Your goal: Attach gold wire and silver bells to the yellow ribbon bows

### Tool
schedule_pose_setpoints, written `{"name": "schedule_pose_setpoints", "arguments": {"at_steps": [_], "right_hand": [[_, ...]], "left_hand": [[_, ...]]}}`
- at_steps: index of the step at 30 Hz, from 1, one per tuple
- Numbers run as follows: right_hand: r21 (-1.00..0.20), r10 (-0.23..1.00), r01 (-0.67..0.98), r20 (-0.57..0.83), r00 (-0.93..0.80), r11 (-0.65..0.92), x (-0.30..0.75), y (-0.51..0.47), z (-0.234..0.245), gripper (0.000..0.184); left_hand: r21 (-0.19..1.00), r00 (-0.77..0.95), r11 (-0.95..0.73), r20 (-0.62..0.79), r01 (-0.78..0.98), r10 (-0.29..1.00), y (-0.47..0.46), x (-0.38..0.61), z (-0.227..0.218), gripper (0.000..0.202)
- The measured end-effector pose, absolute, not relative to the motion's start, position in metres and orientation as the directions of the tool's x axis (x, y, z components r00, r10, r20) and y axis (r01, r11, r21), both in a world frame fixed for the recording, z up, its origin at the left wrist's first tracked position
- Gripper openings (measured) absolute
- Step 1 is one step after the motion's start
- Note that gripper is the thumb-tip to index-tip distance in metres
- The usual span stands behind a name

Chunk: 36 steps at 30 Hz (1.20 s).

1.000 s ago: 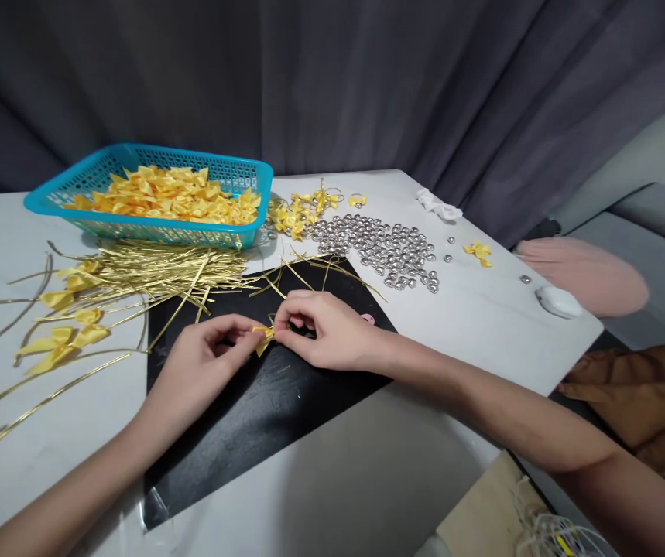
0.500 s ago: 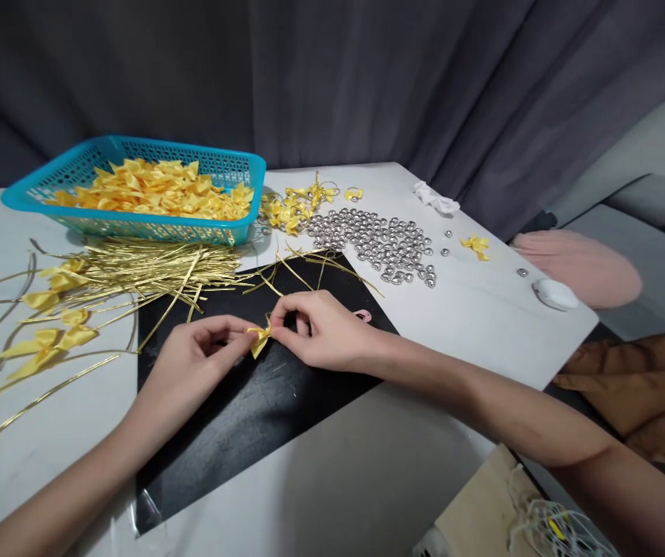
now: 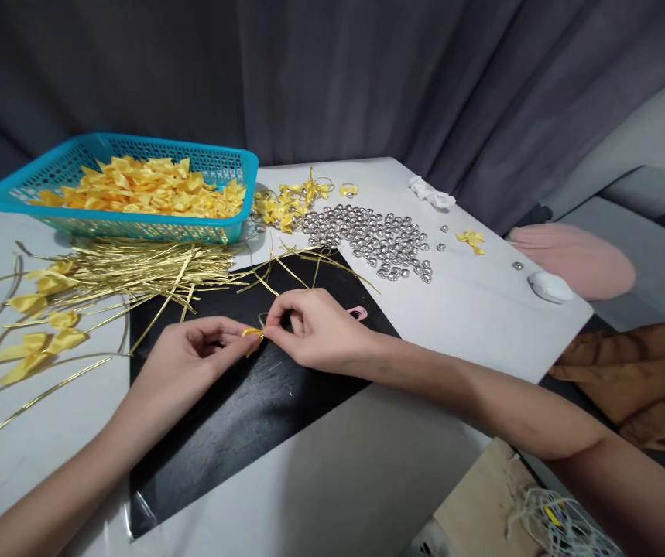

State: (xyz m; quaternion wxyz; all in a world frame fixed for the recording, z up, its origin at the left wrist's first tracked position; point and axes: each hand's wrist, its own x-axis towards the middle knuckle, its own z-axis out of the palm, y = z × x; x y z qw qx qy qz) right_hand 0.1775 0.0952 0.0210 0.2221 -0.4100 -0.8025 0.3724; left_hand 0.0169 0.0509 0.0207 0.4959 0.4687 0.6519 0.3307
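Yellow bow [image 3: 252, 334] | pinched between left hand [image 3: 193, 356], right hand [image 3: 317, 334] | gold ties [image 3: 152, 271], silver beads [image 3: 384, 240] behind

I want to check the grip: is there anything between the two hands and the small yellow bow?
Nothing visible stands between them. The left hand and the right hand both pinch the yellow bow directly with their fingertips, above the black sheet.

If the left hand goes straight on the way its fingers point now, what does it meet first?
Most likely the right hand: the left hand points toward it, and both pinch the same small yellow bow over the black sheet.
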Motion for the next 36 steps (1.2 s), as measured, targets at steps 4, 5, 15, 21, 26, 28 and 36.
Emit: {"name": "schedule_pose_setpoints", "arguments": {"at_steps": [4, 5, 15, 21, 26, 28, 36], "right_hand": [[-0.776, 0.821, 0.505, 0.029, -0.570, 0.378, 0.178, 0.094, 0.023, 0.006], [-0.773, 0.816, 0.501, 0.036, -0.577, 0.388, 0.178, 0.094, 0.023, 0.006], [-0.738, 0.754, 0.468, 0.083, -0.652, 0.486, 0.179, 0.094, 0.024, 0.007], [-0.767, 0.760, 0.448, 0.078, -0.646, 0.459, 0.181, 0.097, 0.023, 0.006], [-0.866, 0.772, 0.411, -0.046, -0.634, 0.286, 0.184, 0.101, 0.021, 0.008], [-0.893, 0.765, 0.373, -0.054, -0.642, 0.251, 0.185, 0.102, 0.020, 0.011], [-0.897, 0.745, 0.341, -0.019, -0.667, 0.282, 0.188, 0.104, 0.021, 0.009]], "left_hand": [[0.898, -0.058, 0.322, -0.320, 0.300, 0.946, 0.051, 0.017, 0.020, 0.027], [0.898, -0.059, 0.317, -0.314, 0.306, 0.947, 0.050, 0.018, 0.020, 0.026], [0.890, -0.095, 0.313, -0.298, 0.333, 0.950, 0.048, 0.020, 0.018, 0.027], [0.889, -0.042, 0.265, -0.269, 0.373, 0.962, 0.049, 0.016, 0.017, 0.032], [0.884, -0.088, 0.322, -0.311, 0.339, 0.946, 0.049, 0.014, 0.017, 0.031], [0.883, -0.099, 0.335, -0.321, 0.328, 0.942, 0.049, 0.014, 0.016, 0.031], [0.884, -0.068, 0.355, -0.352, 0.303, 0.934, 0.049, 0.010, 0.014, 0.027]]}}
